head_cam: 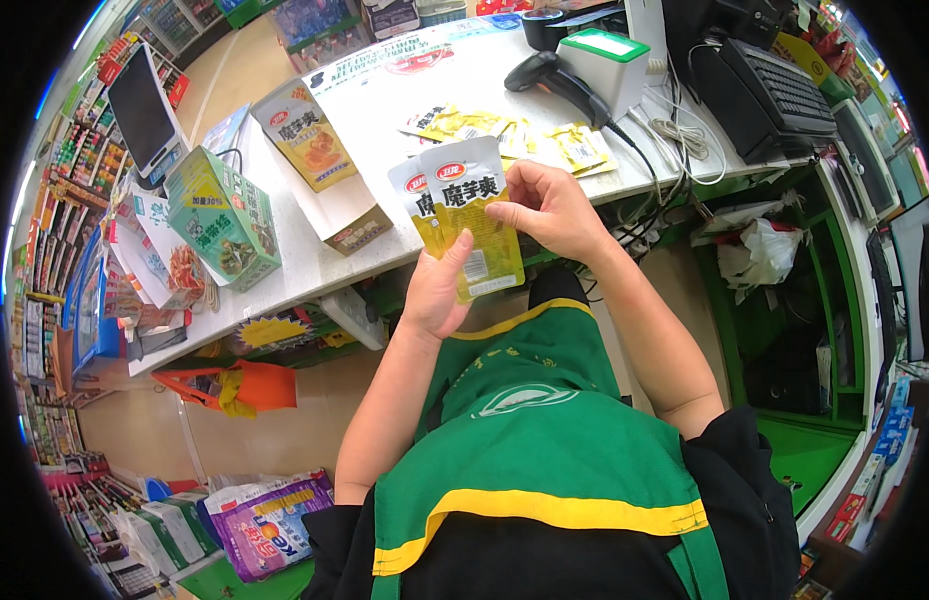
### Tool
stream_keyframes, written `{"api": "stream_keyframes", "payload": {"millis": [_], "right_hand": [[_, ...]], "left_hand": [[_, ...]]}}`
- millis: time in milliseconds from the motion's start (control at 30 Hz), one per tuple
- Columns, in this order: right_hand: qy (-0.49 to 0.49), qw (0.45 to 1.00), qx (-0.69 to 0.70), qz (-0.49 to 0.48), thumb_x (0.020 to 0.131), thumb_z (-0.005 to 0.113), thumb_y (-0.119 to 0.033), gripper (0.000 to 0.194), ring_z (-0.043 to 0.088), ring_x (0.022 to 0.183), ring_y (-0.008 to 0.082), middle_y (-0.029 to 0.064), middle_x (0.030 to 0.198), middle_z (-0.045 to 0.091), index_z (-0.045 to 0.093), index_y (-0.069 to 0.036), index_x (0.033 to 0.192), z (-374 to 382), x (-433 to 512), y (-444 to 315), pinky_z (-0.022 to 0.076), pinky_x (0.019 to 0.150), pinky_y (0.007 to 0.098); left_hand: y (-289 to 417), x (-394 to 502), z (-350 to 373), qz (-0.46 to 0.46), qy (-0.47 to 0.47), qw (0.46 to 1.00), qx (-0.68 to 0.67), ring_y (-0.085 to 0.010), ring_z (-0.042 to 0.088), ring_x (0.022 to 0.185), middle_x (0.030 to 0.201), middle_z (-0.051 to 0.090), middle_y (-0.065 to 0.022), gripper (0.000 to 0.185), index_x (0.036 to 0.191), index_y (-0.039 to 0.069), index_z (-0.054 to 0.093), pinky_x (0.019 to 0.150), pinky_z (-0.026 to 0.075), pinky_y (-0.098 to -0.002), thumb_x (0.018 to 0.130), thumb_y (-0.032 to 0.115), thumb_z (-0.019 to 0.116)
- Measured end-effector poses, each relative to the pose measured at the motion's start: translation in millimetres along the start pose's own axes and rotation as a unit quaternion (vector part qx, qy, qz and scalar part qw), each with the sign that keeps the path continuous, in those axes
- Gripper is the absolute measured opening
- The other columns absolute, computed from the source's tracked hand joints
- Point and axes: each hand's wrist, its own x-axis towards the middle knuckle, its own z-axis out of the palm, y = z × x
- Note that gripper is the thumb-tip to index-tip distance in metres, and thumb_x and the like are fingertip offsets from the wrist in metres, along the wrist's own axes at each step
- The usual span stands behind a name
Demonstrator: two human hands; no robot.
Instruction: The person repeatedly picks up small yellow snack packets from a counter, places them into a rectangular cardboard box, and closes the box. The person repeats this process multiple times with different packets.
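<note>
Two or more yellow-and-silver snack sachets (483,217) are fanned upright above the counter's near edge. My left hand (439,289) grips their lower left side, thumb across the front. At the upper right edge of the front sachet, my right hand (551,210) pinches with thumb and forefinger. Behind them, more yellow sachets (577,148) lie in a loose spread on the white counter (404,86). To the left stands a snack display carton (314,146) with a printed back panel and a low front tray; its inside shows bare white card.
A green carton (223,214) and another snack box (153,251) stand at the counter's left, by a tilted screen (143,109). A barcode scanner (558,84) lies by a white box with a green top (605,56). Cables (682,139) and a keyboard (772,86) are at right.
</note>
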Motion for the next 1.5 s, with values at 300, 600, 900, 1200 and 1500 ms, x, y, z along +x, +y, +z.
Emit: {"api": "stream_keyframes", "payload": {"millis": [300,600,900,1200,1500], "right_hand": [[0.077,0.981,-0.152,-0.09,0.069,0.062,-0.007,0.018,0.053,0.054,0.0229,0.0122,0.059,0.049,0.046,0.0,0.07,13.3,-2.7,-32.6,0.0424,0.052,0.0343],[-0.01,0.989,-0.068,-0.132,0.077,0.065,-0.014,0.015,0.055,0.065,0.023,0.0101,0.072,0.055,0.057,-0.002,0.078,43.9,-2.2,-24.8,0.0465,0.061,0.0332],[0.126,0.955,-0.217,-0.159,0.075,0.075,-0.021,0.049,0.058,0.08,0.0282,0.0171,0.094,0.058,0.055,-0.001,0.115,24.8,-2.3,-4.3,0.0503,0.067,0.0339],[0.07,0.99,-0.109,-0.057,0.083,0.071,-0.017,0.053,0.058,0.066,0.0085,0.0092,0.09,0.063,0.051,0.001,0.128,39.4,-7.2,-6.1,0.0486,0.058,0.0238],[0.15,0.876,-0.443,-0.119,0.074,0.075,-0.035,0.056,0.053,0.105,0.0318,0.0174,0.104,0.06,0.06,-0.003,0.117,0.4,77.5,4.8,0.0438,0.092,0.0416]], "left_hand": [[-3.6,-0.2,10.9,0.007,0.0,0.999,0.04,-0.0202,0.049,0.12,0.133,0.047,-0.0099,0.07,0.139,0.005,0.033,0.1,0.043,-0.0375,0.094,0.059,0.037],[-2.5,-1.7,7.0,-0.023,-0.026,0.999,-0.011,-0.0204,0.046,0.125,0.134,0.045,-0.0084,0.075,0.141,0.008,0.031,0.101,0.043,-0.0386,0.091,0.063,0.04],[-6.5,1.1,2.7,-0.045,-0.024,0.995,-0.083,-0.0216,0.056,0.111,0.124,0.054,-0.0107,0.042,0.133,0.006,0.041,0.095,0.047,-0.0396,0.101,0.033,0.039],[-3.1,-6.3,-0.6,-0.034,0.003,0.996,-0.083,-0.0242,0.055,0.116,0.129,0.053,-0.0136,0.046,0.137,0.004,0.039,0.099,0.044,-0.0404,0.099,0.03,0.041],[25.6,31.0,-7.7,0.056,-0.014,0.998,-0.011,-0.028,0.059,0.107,0.123,0.056,-0.0194,0.046,0.132,-0.006,0.038,0.094,0.048,-0.0421,0.1,0.025,0.035]]}}
